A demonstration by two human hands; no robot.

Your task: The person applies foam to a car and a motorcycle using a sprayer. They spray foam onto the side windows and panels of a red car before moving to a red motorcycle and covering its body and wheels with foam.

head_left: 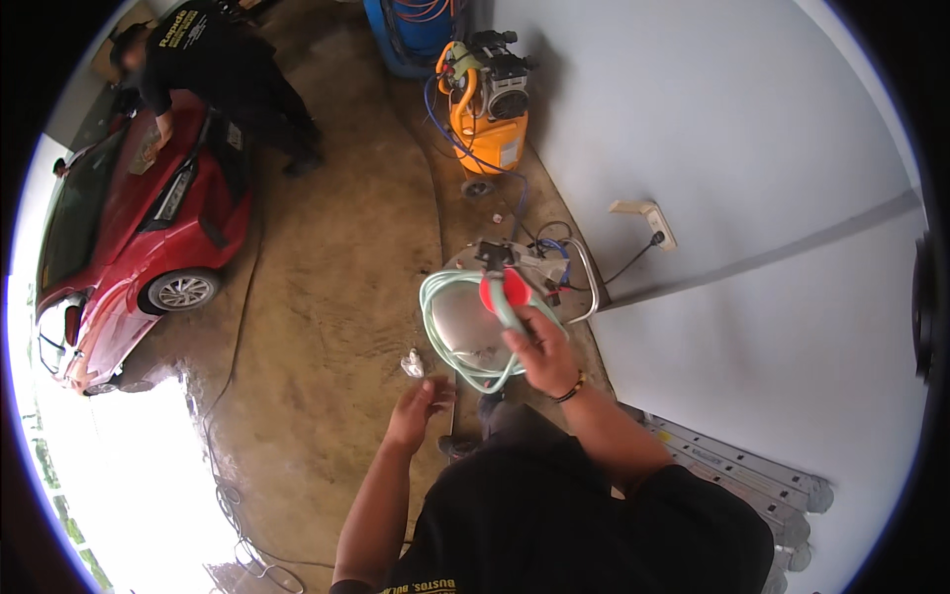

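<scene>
I have the right hand curled round pale green hose, coil to its left, red piece just beyond. Left hand loosely open, crumpled whitish item just past it. Farther beyond both hands: orange machine, blue drum. I see the wall outlet right of the right hand; red car well left of the left.

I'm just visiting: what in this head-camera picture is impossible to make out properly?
In the head view:
- Right hand: its own back hides exactly how it grips the pale green hose.
- Small whitish thing on the floor: too small and blurred to identify.
- Blue container: its top is cut off by the upper edge.
- Metal ladder: partly hidden by the person's right sleeve.
</scene>
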